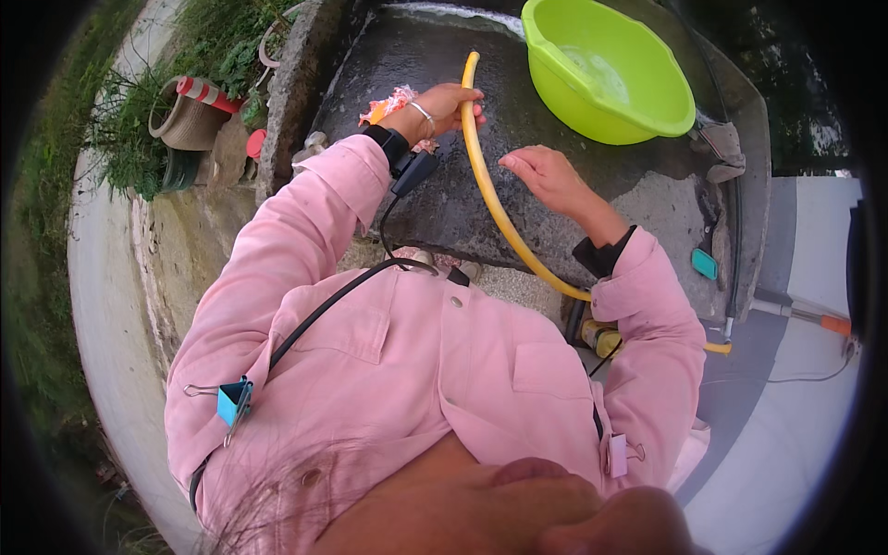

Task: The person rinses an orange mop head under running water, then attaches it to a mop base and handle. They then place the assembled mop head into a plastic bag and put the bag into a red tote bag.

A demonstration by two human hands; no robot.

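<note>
Gripping the yellow hose (pixel 481 176) near its open end, the left hand (pixel 447 106) has its fingers (pixel 470 109) wrapped around the tube above the far left part of the wet stone slab (pixel 416 199). That hose curves down across the slab's middle toward its near edge, then passes behind the right pink sleeve (pixel 652 324). Just beside the hose on its right side, the right hand (pixel 546 176) hovers open, fingers loosely apart and holding nothing. A crumpled orange-and-white cloth (pixel 388 104) lies at the slab's left edge, touching the left wrist. At the far right corner sits a lime-green basin (pixel 606 69) with a little water inside. A small teal object (pixel 705 264) rests near the slab's right edge.
</note>
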